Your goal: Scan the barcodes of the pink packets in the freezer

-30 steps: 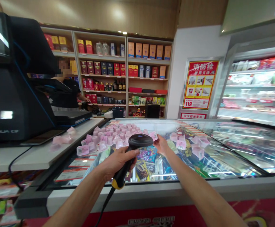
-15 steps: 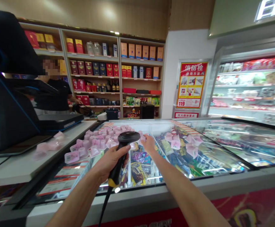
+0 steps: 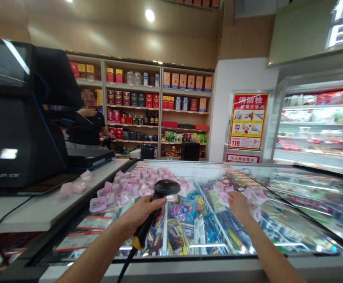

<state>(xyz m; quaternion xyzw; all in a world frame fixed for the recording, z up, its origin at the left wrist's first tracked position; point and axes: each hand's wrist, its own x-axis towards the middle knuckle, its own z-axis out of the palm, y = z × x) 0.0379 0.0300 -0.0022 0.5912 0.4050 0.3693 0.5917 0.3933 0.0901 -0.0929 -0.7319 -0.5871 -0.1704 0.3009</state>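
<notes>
My left hand (image 3: 143,214) is wrapped round the handle of a black barcode scanner (image 3: 165,187) with a yellow base and a trailing cord. Its head is raised above the glass top of a chest freezer. Farther right, my right hand (image 3: 240,206) has its fingers closed on the edge of a small pink cup (image 3: 224,199); the fingertips are partly hidden. Other pink cups (image 3: 255,195) lie just right of that hand. A large cluster of pink cups (image 3: 142,182), some showing barcode labels, spreads over the glass behind and left of the scanner.
Under the freezer glass lie colourful packets (image 3: 186,212). At left, a white counter (image 3: 26,212) carries a black checkout machine (image 3: 21,129) and several pink cups (image 3: 78,186). A person (image 3: 87,127) stands behind it. Stocked shelves (image 3: 131,106) line the back; a lit display fridge (image 3: 318,125) is at right.
My right hand has moved right, from near the main cluster to a cup in the smaller group. The scanner stays in my left hand. The view has tilted up.
</notes>
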